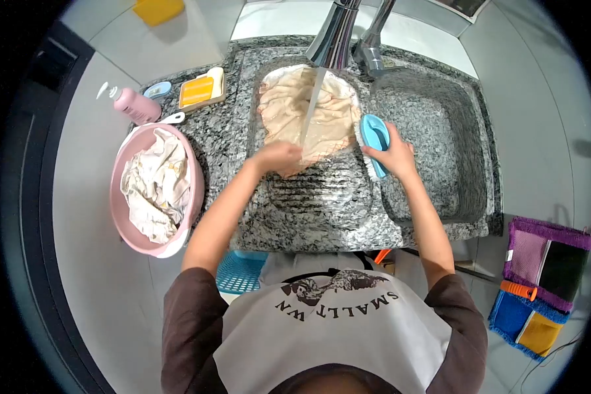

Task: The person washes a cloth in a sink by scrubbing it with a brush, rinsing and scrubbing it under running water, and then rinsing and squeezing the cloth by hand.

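Observation:
A wet beige cloth (292,108) with a reddish-patterned edge lies crumpled in the left basin of the granite sink, over the upper part of its ridged washboard slope (315,194). Water (313,105) runs from the chrome faucet (335,39) onto it. My left hand (279,158) is closed at the cloth's lower left edge, gripping it; the fingertips are hidden. In my right hand (395,154) is a light blue scrub brush (375,136) with white bristles, held on edge above the divider between the basins, its bristles facing the cloth.
The right basin (433,131) is beside my right hand. On the left stand a pink tub (117,203) with whitish laundry (156,184), a pink pump bottle (138,106) and a soap dish (203,101) with yellow soap (197,90). Colourful cloths (538,262) hang at the right.

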Demonstrator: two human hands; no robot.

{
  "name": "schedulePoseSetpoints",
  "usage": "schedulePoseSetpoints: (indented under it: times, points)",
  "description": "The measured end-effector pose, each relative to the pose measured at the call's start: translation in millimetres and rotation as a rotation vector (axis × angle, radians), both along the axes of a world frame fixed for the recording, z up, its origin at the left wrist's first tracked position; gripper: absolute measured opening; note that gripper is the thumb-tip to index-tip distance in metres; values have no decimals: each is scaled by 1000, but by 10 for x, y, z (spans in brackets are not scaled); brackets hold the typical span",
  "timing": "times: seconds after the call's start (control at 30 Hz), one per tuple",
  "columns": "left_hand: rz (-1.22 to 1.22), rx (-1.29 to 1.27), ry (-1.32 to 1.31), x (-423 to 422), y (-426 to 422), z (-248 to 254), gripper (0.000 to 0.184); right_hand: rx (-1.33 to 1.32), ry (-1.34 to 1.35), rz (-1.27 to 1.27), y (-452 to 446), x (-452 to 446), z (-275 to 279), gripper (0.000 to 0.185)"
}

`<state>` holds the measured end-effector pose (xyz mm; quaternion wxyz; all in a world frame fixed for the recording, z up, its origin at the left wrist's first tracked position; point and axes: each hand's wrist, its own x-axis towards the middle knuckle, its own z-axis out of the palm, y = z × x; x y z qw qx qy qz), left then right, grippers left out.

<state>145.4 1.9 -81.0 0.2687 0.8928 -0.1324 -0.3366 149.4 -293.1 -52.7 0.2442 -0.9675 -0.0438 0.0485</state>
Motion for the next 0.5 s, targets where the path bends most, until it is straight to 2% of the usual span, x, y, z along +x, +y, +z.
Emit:
schedulePoseSetpoints:
  times: [0.03, 0.1, 0.17, 0.23, 0.3, 0.33, 0.37, 0.4, 0.43, 0.47, 0.5]
  points:
    - [138, -204, -329, -24, 40, -27, 31, 4, -33, 9, -5, 12, -11, 83]
    - [327, -338, -320, 161, 28, 127, 27, 35, -38, 32, -27, 38, 8, 83]
    - [491, -508, -127, 350, -61, 358, 25, 63, -41, 48, -72, 61, 28, 84]
    - [575, -404, -254, 407, -237, 750, 25, 84, -43, 42, -140, 65, 46, 85]
    - [603, -307, -394, 672, -283, 846, 30, 137, -37, 29, -216, 65, 84, 85]
    - [665, -368, -465, 693, -329, 951, 32, 139, -36, 36, -264, 60, 73, 85]
    - [590, -353, -581, 731, -342, 1078, 33, 169, -61, 40, -321, 63, 58, 85]
    - [648, -391, -389, 691, -351, 1341, 36, 195, -81, 43, -373, 58, 41, 85]
    - [687, -439, -410, 693, -371, 1470, 43, 183, -58, 30, -419, 62, 16, 86]
    - [602, -542, -366, 820, -225, 1388, 47, 184, -56, 34, -479, 69, -16, 86]
    - [710, -684, -370, 763, -273, 1391, 49, 201, -73, 37, -511, 60, -15, 87]
